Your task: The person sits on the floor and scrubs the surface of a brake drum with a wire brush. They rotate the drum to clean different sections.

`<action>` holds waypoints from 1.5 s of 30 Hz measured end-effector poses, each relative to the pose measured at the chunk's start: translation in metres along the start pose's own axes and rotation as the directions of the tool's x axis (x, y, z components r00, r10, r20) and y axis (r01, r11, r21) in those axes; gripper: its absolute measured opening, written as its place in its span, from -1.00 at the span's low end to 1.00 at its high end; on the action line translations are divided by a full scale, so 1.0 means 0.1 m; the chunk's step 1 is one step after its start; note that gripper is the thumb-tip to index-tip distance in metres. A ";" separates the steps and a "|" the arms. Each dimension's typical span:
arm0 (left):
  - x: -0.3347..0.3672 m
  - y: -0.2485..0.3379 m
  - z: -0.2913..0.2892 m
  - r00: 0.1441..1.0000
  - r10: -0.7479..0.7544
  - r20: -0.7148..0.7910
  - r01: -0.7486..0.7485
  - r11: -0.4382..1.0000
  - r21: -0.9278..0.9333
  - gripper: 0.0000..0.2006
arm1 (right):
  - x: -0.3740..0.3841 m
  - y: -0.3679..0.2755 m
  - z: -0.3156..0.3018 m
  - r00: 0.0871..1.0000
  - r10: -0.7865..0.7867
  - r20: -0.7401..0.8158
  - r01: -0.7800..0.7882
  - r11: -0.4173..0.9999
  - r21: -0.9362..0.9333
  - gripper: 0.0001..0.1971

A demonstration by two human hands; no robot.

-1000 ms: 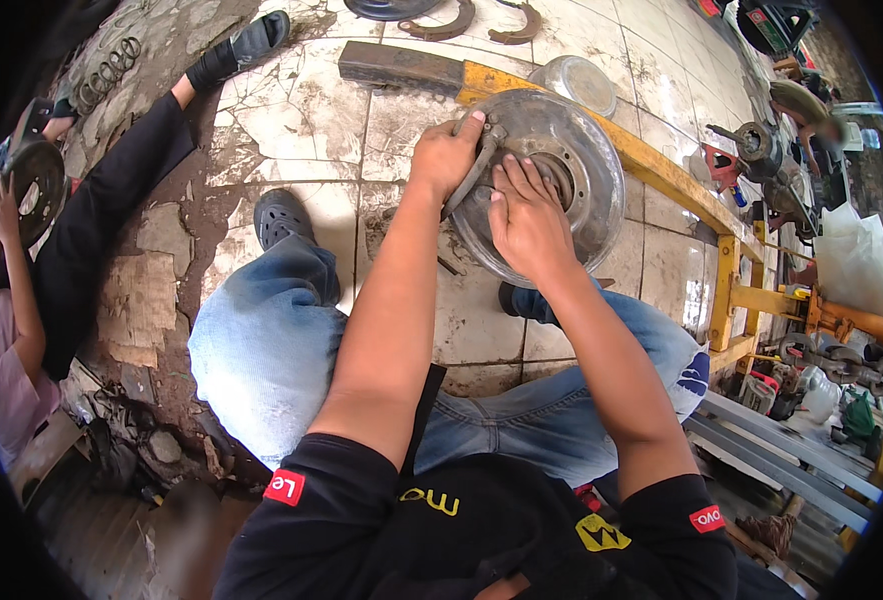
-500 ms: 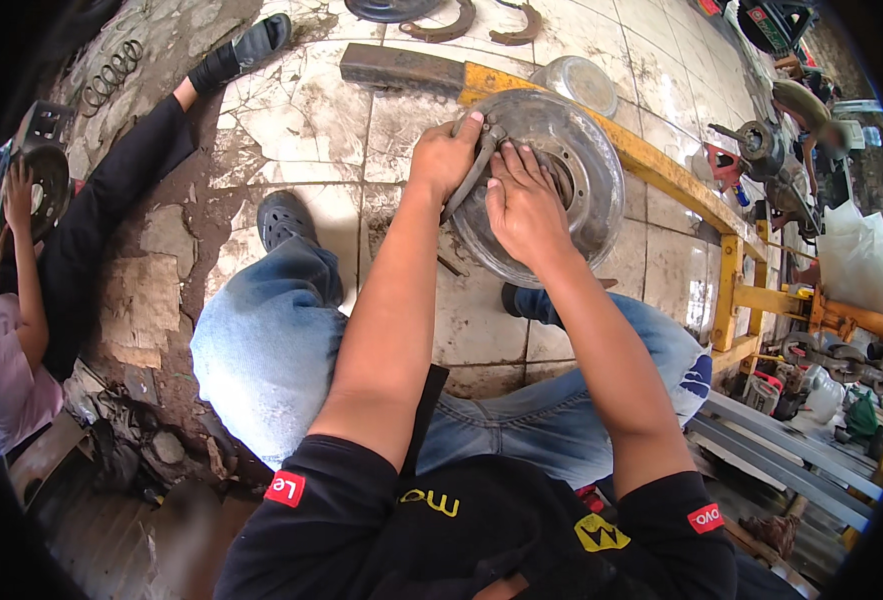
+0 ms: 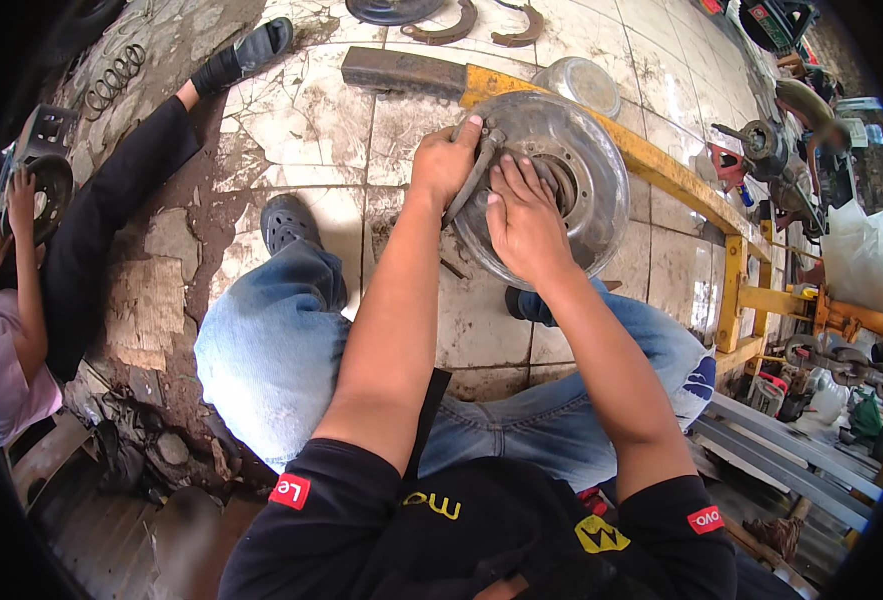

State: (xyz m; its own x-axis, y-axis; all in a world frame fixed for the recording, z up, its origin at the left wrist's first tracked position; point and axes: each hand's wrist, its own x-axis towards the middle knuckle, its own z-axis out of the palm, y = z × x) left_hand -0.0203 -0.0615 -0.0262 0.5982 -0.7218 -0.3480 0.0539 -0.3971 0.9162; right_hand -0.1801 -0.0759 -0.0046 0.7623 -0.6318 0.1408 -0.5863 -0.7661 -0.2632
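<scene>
A round, dull grey metal brake plate [image 3: 593, 225] with a hole and raised ring at its middle is held tilted above the floor, between my knees. On its left side lies a curved, dark grey tube-like part [image 3: 474, 180] whose exact kind I cannot make out. My left hand [image 3: 445, 165] is closed on this part beside the plate's rim, thumb pointing up along it; its fingertips are hidden. My right hand [image 3: 527, 218] rests flat on the plate's face, fingers stretched toward the central ring.
Past the plate, a yellow metal frame [image 3: 661, 165] crosses the tiles, a round metal lid-like piece [image 3: 578, 86] beside it. Curved brake shoes [image 3: 443, 25] lie farther off. At left, another person's hand [image 3: 23, 200] holds a black round part [image 3: 53, 195]. A coil spring [image 3: 114, 80] lies nearby.
My right hand has slid slightly down and left over the plate, showing more of the central ring. My left hand keeps its grip.
</scene>
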 end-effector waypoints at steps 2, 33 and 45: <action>-0.03 0.01 0.03 1.000 -0.003 0.005 0.003 1.000 -0.025 -0.40 | -0.05 0.01 -0.03 1.000 -0.002 0.011 0.002 1.000 0.009 -0.54; -0.07 0.13 -0.01 0.994 -0.022 0.103 0.023 1.000 -0.009 -0.29 | -0.18 0.12 -0.44 0.987 0.161 0.025 -0.161 0.948 0.274 -0.58; 0.12 -0.06 0.07 0.998 -0.049 0.046 0.049 0.999 -0.009 -0.24 | 0.38 0.45 -0.30 0.999 0.025 -0.045 -0.028 0.998 -0.055 -0.55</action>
State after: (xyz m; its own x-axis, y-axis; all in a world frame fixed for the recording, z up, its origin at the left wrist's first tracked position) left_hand -0.0189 -0.0718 -0.0371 0.5576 -0.7269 -0.4010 0.0907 -0.4268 0.8998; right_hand -0.1857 -0.1385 0.0172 0.7341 -0.6556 0.1771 -0.6214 -0.7536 -0.2143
